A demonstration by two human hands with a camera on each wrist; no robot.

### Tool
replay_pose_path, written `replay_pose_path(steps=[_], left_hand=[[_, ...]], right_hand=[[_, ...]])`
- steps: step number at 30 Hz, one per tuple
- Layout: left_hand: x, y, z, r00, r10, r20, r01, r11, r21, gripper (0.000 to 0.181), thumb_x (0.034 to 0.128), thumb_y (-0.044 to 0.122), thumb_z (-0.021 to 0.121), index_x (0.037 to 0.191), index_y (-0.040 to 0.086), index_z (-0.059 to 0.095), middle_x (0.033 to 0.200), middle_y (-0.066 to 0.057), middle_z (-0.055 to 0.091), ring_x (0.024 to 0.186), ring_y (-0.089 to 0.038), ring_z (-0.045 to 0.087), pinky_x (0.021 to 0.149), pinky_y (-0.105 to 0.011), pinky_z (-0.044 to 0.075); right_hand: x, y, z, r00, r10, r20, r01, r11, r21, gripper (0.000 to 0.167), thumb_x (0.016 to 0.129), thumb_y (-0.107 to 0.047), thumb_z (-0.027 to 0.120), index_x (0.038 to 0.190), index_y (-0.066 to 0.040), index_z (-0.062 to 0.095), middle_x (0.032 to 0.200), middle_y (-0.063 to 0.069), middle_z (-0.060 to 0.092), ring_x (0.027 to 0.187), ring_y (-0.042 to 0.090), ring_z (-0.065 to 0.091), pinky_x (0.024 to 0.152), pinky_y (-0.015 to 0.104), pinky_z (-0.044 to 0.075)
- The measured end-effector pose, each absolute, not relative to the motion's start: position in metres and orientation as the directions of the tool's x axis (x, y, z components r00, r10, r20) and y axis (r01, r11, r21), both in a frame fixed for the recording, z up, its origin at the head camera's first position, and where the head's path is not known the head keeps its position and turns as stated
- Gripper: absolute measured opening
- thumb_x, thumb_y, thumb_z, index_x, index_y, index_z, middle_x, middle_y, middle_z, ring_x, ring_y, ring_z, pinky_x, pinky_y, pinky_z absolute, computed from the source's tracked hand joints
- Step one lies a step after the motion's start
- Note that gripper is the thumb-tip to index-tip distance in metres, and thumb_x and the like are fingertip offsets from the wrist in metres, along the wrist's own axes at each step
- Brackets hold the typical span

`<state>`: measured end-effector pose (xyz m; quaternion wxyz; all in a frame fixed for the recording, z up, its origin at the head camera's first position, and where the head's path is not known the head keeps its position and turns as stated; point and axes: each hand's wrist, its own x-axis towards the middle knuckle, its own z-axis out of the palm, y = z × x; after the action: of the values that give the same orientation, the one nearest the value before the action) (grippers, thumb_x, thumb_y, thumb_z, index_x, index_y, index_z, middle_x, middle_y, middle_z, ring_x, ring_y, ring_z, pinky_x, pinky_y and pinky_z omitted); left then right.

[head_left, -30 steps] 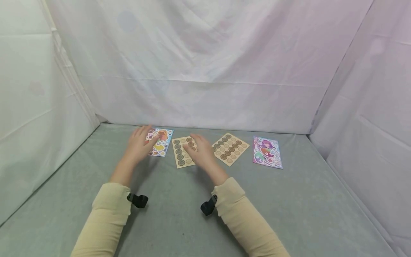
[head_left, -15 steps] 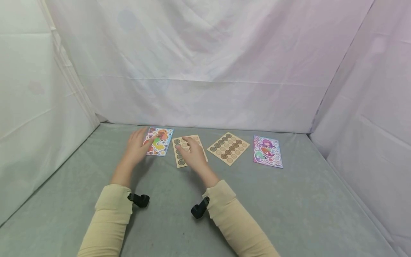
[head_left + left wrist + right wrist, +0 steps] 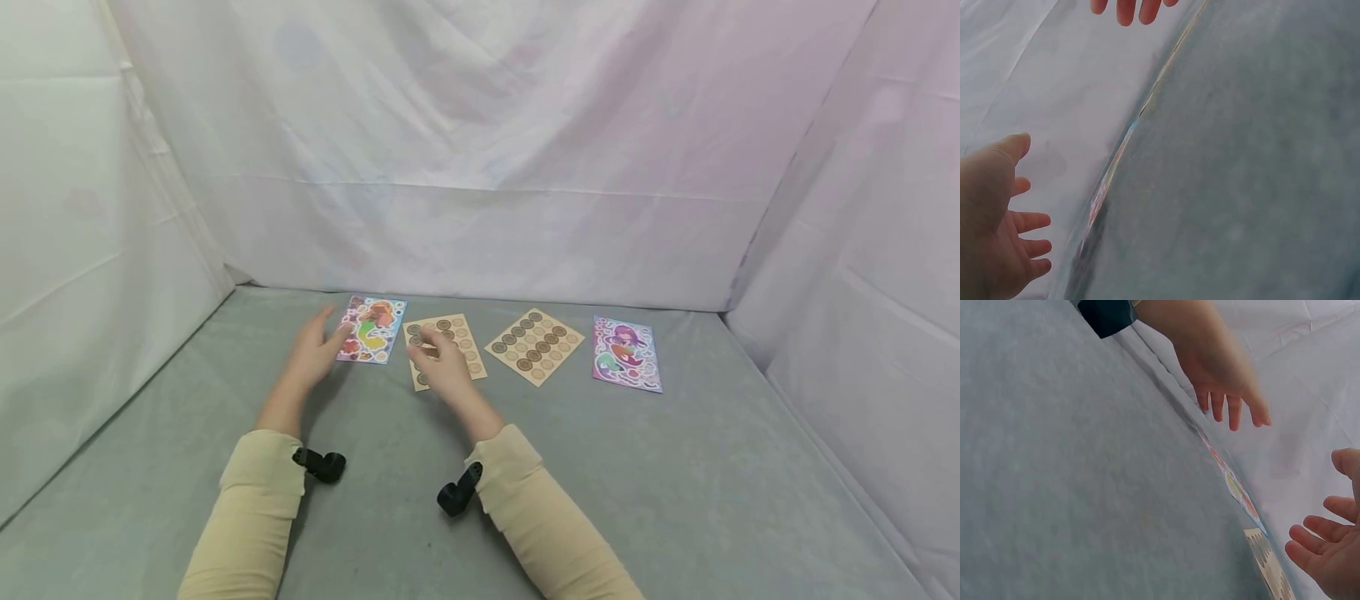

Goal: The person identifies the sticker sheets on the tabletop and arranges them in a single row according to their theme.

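Observation:
My left hand [image 3: 310, 353] hovers at the left edge of a colourful mermaid sticker sheet [image 3: 381, 332], its fingers loosely spread and holding nothing. Over a tan sheet of round coin-like stickers [image 3: 467, 350] is my right hand [image 3: 444, 367], which covers part of that sheet. In the right wrist view the right hand's fingers [image 3: 1317, 534] are relaxed, apart from the tan sheet [image 3: 1270, 562]. The left wrist view shows the left hand [image 3: 997, 225] with slightly bent, separated fingers, raised above the table.
A second tan coin-sticker sheet [image 3: 534, 347] lies turned at an angle right of the first. Farther right is a purple mermaid sticker sheet [image 3: 627, 354]. The grey cloth-covered table [image 3: 712, 483] is bounded by white curtains [image 3: 480, 167] at the back and sides.
My right hand has moved left over the first tan sheet, uncovering the second. My left hand has shifted slightly left, showing more of the mermaid sheet. The sheets lie where they were.

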<state>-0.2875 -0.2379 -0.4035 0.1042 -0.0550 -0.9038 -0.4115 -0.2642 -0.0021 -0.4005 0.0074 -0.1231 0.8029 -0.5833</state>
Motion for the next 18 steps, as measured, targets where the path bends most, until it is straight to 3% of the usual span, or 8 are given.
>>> replay_pose_path(steps=[10, 18], left_hand=[[-0.29, -0.24, -0.415, -0.988, -0.043, 0.152, 0.094, 0.613, 0.784, 0.065, 0.1014, 0.03, 0.045, 0.147, -0.009, 0.02, 0.149, -0.033, 0.022, 0.138, -0.046, 0.018, 0.111, -0.055, 0.014], [-0.29, -0.241, -0.422, -0.987, -0.092, 0.133, 0.055, 0.583, 0.811, 0.064, 0.1011, 0.028, 0.047, 0.148, -0.006, 0.02, 0.148, -0.033, 0.024, 0.138, -0.045, 0.02, 0.111, -0.055, 0.016]], right_hand=[[-0.263, -0.021, -0.404, -0.974, -0.214, 0.071, -0.125, 0.251, -0.96, 0.051, 0.095, -0.03, 0.059, 0.138, -0.003, 0.05, 0.132, 0.013, 0.054, 0.117, 0.028, 0.054, 0.092, 0.036, 0.048], [-0.262, -0.026, -0.417, -0.975, -0.223, -0.003, -0.034, 0.163, -0.986, 0.052, 0.096, -0.027, 0.06, 0.14, -0.002, 0.046, 0.138, 0.012, 0.05, 0.126, 0.028, 0.047, 0.101, 0.038, 0.041]])
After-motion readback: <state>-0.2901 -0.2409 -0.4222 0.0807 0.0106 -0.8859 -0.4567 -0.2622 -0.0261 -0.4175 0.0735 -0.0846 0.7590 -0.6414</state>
